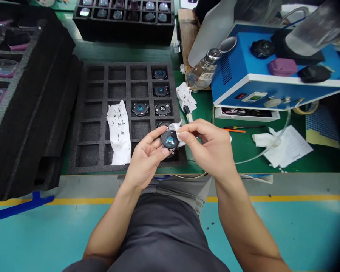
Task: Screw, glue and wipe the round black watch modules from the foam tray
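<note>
A round black watch case (170,139) with a lit blue-and-white dial is gripped at its edge by my left hand (147,156), thumb below and fingers above. My right hand (206,145) pinches a crumpled white wipe (181,141) against the right side of the watch. Both hands are above the lower right corner of a black foam tray (95,130). Several similar watches, among them one (140,108) in the third column, sit in its compartments. Across the tray's second column lies a white paper strip (119,132) with dark smudges.
Stacked foam trays (42,87) rise at the left; another loaded foam block (124,28) stands at the back. To the right are a glass pump bottle (204,70), a stained tissue (186,96), a blue machine (238,56) with a clear tube, and papers (289,147).
</note>
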A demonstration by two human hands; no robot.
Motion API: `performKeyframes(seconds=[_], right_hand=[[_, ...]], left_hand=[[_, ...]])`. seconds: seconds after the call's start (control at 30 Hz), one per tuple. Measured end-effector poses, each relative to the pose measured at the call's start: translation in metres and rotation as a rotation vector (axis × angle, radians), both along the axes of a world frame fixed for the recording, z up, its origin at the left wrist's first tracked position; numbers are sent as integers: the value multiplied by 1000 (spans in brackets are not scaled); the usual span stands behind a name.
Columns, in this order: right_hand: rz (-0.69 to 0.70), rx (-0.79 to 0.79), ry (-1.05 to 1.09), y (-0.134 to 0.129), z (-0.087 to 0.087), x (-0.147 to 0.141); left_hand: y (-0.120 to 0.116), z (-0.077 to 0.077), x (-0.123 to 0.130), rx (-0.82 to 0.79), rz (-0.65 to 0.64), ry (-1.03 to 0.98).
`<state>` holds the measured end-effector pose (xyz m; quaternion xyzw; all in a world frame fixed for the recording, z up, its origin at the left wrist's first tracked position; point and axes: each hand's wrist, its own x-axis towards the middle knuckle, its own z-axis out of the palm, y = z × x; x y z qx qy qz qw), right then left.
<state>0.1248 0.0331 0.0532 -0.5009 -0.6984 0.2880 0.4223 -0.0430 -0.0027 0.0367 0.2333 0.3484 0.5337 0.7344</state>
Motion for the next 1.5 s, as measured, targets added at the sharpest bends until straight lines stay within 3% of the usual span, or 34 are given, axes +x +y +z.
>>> performKeyframes(seconds=[0.1, 0.33, 0.73, 0.9, 1.07, 1.17, 1.27, 1.5], right_hand=[[4, -60, 59, -3, -4, -2], [-5, -132, 176, -7, -7, -3], [6, -164, 188, -11, -9, -4], [-7, -52, 102, -21, 4, -2], [75, 163, -79, -27, 17, -11], [-48, 237, -169, -16, 11, -14], [-149, 213, -217, -5, 3, -8], [-220, 149, -262, -9, -2, 19]], left_hand=[[-1, -2, -2, 20, -46, 1], [-5, -8, -2, 95, -21, 68], [-5, -6, 0, 140, 1, 67], [-4, -5, 0, 128, 14, 84], [-4, -8, 1, 151, -8, 87], [-5, -8, -1, 175, -21, 78], [-6, -5, -5, 158, -17, 49], [-5, 1, -10, 63, -66, -50]])
